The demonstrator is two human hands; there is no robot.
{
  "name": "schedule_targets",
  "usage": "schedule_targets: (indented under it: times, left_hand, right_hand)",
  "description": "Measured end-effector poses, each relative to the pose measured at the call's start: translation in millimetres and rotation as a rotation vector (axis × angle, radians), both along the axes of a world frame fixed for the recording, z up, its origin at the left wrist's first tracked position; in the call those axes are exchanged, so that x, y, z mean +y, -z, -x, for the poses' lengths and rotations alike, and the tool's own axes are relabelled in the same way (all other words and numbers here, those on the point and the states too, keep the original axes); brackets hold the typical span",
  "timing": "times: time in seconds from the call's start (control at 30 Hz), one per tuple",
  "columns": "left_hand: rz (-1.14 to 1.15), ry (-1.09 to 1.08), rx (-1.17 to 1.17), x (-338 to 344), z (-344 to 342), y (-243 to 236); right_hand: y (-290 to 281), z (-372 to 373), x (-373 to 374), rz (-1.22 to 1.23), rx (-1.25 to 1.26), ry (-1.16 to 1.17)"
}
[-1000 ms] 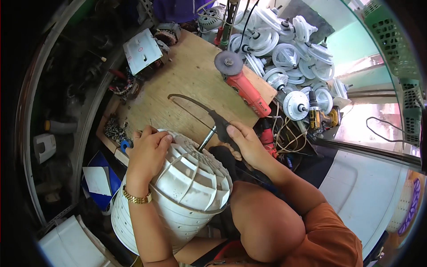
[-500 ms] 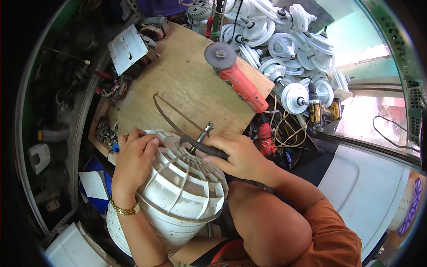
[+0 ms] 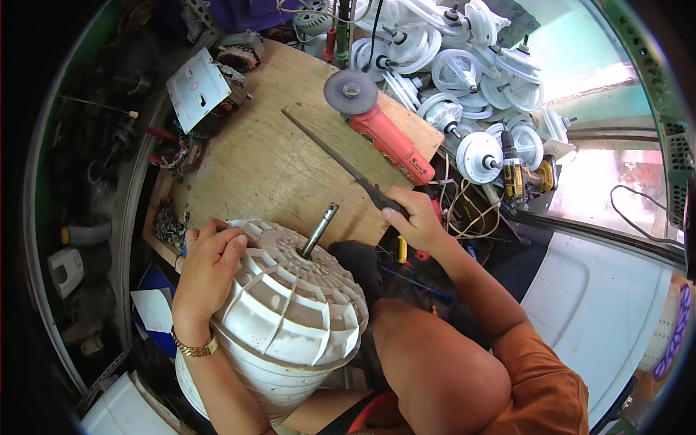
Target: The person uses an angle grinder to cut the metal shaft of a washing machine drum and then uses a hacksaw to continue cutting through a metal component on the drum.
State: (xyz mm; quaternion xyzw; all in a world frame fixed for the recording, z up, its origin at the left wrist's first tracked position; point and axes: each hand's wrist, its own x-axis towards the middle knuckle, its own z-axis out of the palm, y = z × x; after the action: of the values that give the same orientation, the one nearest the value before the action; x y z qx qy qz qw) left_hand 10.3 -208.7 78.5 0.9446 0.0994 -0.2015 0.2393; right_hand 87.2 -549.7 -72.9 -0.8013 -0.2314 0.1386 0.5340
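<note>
A white ribbed plastic washing-machine drum (image 3: 290,319) lies tilted against my legs, its ribbed base facing up and away. From the middle of that base a metal shaft (image 3: 320,230) sticks out. My left hand (image 3: 209,272) grips the drum's left upper edge, fingers bent over the rim and partly hidden. My right hand (image 3: 417,220) is closed round the dark handle of a narrow hacksaw (image 3: 332,154), seen nearly edge-on. The saw points up and left above the wooden board, apart from the shaft.
A wooden board (image 3: 268,130) lies ahead, with a red angle grinder (image 3: 388,138) on its right side. White plastic gearboxes (image 3: 457,72) pile up at the far right near a yellow-black drill (image 3: 518,174). A metal plate (image 3: 197,90) and motor parts sit at left.
The hacksaw has come away from the shaft, moving right and away from me, and has turned edge-on. My left hand still holds the drum, which has shifted slightly.
</note>
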Motion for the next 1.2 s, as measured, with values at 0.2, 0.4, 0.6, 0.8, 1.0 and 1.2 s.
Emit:
schedule_targets:
  times: [0.2,0.4,0.6,0.8,1.0,1.2]
  left_hand:
    - [0.048,-0.025,0.009,-1.8,-1.2,-3.1]
    - [0.033,-0.003,-0.015,1.5,1.1,-3.5]
    - [0.021,-0.023,0.007,0.3,2.4,-5.7]
    - [0.042,-0.054,0.002,1.2,6.3,-7.9]
    - [0.022,-0.024,0.055,4.5,8.1,-5.1]
    - [0.093,-0.012,0.04,22.9,5.9,11.3]
  right_hand:
    - [41.2,9.6,-11.3,0.014,-0.168,-0.029]
    - [56.8,7.5,-9.2,0.409,-0.379,-0.138]
    - [79.9,15.1,-16.2,0.467,-0.386,-0.138]
    - [70.1,21.5,-11.0,0.431,-0.272,-0.138]
    - [7.8,43.2,-7.3,0.252,-0.064,0.094]
    - [-61.7,96.0,-30.9,-0.057,0.154,0.159]
